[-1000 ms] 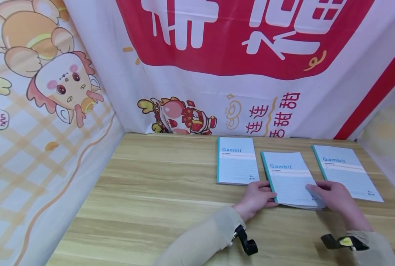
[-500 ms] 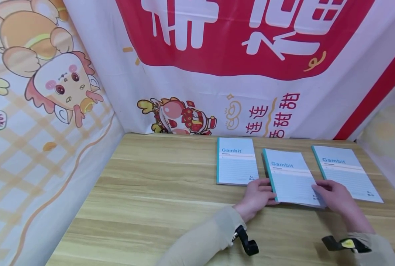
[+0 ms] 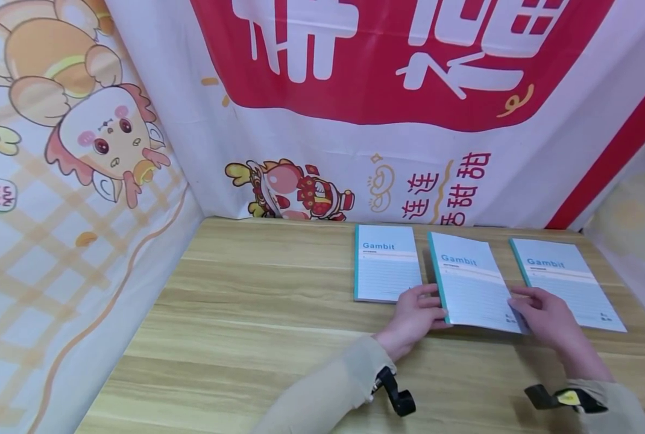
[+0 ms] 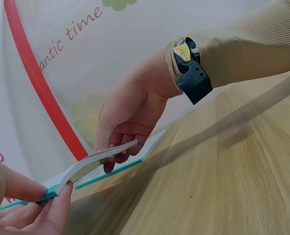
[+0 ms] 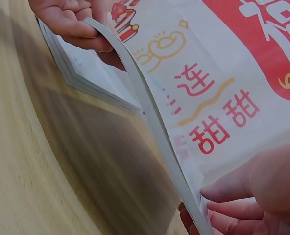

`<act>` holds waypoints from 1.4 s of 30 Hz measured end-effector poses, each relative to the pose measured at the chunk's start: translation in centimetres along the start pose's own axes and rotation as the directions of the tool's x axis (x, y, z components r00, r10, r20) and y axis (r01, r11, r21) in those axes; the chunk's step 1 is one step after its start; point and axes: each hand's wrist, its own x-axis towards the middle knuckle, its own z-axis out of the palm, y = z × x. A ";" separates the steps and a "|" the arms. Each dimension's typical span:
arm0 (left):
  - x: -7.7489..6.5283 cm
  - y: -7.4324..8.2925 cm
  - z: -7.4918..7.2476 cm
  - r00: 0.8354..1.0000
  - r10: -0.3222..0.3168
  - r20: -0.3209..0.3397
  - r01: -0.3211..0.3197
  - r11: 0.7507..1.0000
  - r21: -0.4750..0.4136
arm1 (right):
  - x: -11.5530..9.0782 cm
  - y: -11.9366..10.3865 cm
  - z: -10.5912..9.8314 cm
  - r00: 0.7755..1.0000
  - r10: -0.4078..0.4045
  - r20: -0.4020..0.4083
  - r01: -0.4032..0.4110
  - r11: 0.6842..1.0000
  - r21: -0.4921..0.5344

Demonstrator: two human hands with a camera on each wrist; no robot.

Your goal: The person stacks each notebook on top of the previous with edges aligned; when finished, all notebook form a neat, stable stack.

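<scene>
Between my two hands is a pale blue "Gambit" notebook point(image 3: 469, 283) with a teal spine, raised off the table and slightly bowed. My left hand point(image 3: 416, 313) pinches its spine side near the lower corner, thumb on top and fingers beneath. On the opposite edge, my right hand point(image 3: 545, 316) grips the lower right corner between thumb and fingers. The right wrist view shows the notebook's page edge point(image 5: 152, 117) curving from one hand to the other. In the left wrist view the notebook point(image 4: 86, 164) bends upward between both hands.
A matching notebook point(image 3: 387, 265) lies to the left, looking like a stack in the right wrist view. Another notebook point(image 3: 566, 283) lies to the right. Printed cloth point(image 3: 301, 144) hangs behind the wooden table point(image 3: 246, 313).
The held notebook has been lifted and shifted slightly away from me, toward the back cloth. Both hands keep their hold, and the two side notebooks have not moved.
</scene>
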 end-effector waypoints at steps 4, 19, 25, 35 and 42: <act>-0.2 0.3 -0.5 1.000 0.012 0.015 -0.012 1.000 -0.007 | -0.1 -0.6 0.1 1.000 -0.004 0.025 0.004 1.000 -0.007; -0.1 0.7 -3.6 0.997 0.043 0.066 -0.044 0.999 0.012 | 0.2 -2.3 1.6 0.999 -0.004 0.038 0.002 0.999 0.045; 0.0 1.0 -4.6 0.996 0.047 0.076 -0.050 0.998 0.038 | 0.2 -2.8 2.4 1.000 -0.018 0.016 0.017 0.997 0.071; 0.3 1.8 -6.6 0.993 0.024 0.117 -0.035 0.996 0.088 | 0.6 -3.6 3.7 0.999 -0.001 -0.039 0.006 0.991 0.133; 0.7 2.3 -8.0 0.989 0.007 0.146 -0.017 0.997 0.069 | 0.7 -4.2 4.4 0.997 -0.004 -0.078 0.017 0.985 0.170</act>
